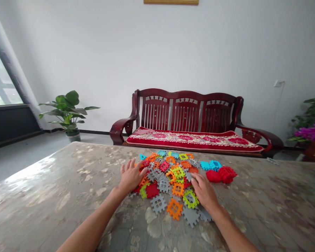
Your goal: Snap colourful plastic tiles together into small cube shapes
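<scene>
A heap of flat plastic interlocking tiles with notched edges, in orange, grey, lime, red and blue, lies in front of me. My left hand (131,176) is over the heap's left side, open, with fingers spread and the thumb reaching over the tiles; it holds nothing. At the right side, my right hand (205,191) has thumb and fingers closed at the edge of a grey tile (189,175). Close to that hand lie a lime tile (190,198) and an orange tile (177,189). Another orange tile (174,209) is at the near edge.
Right of the heap sit a red stack of tiles (227,174) and a blue stack (214,165). A grey piece (273,161) lies farther right on the patterned tablecloth (94,182). Beyond the table stand a wooden bench (186,115) and a potted plant (68,112).
</scene>
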Demonstrator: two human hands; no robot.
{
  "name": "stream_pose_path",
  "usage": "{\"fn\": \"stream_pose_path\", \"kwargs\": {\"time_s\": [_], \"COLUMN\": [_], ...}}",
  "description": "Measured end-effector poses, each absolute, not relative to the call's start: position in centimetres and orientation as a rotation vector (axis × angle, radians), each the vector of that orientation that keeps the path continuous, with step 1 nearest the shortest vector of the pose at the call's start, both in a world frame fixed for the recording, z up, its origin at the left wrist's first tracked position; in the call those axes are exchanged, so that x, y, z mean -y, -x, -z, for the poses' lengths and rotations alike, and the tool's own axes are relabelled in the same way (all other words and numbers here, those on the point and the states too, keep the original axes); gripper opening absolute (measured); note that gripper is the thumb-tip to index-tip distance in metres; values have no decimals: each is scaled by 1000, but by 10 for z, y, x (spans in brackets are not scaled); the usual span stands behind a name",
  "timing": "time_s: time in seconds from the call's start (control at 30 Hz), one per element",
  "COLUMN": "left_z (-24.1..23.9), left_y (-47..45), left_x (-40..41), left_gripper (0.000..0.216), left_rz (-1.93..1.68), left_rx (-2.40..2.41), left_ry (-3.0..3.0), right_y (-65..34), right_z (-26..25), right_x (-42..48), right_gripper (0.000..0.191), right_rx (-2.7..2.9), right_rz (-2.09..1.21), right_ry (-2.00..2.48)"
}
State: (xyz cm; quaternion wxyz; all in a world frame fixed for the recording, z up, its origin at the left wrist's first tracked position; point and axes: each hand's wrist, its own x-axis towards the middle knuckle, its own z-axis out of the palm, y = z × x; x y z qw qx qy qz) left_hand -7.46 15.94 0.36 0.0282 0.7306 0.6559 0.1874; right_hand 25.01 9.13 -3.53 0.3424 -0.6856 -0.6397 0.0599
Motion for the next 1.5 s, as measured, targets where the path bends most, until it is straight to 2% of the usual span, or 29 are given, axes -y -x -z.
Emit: {"fn": "stream_pose_path", "kwargs": {"time_s": [0.13,0.3,0.4,0.63,0.87,1.03,1.27,1.5], "left_z": [0,-1,3,23,30,28,27,28], "left_y": [86,95,110,142,153,148,146,149], "left_x": [-164,-162,-168,-173,-185,-188,-185,-187], "left_gripper": [53,49,50,50,52,52,53,51], "left_rz": [-463,-532,-630,-940,-1148,-1103,-1076,-1037], "left_rx": [-1975,-1847,-1758,-2005,-1920,-1873,-1780,-1767], "left_ry": [-2249,-2264,-2198,-1860,-1684,-1689,-1765,-1777], "right_y": [-247,-250,-252,-258,-264,-253,-184,-147], "right_z": [26,8,0,6,21,7,-9,-2], "right_x": [-89,-116,-152,-231,-236,-232,-281,-286], "right_gripper": [44,45,45,53,41,46,50,43], "right_rx": [1715,1776,1859,1898,1977,2002,2055,2127], "right_rz": [-188,-102,-67,-81,-192,-182,-256,-434], "right_ry": [1766,1732,1778,2022,1980,1934,1859,1820]}}
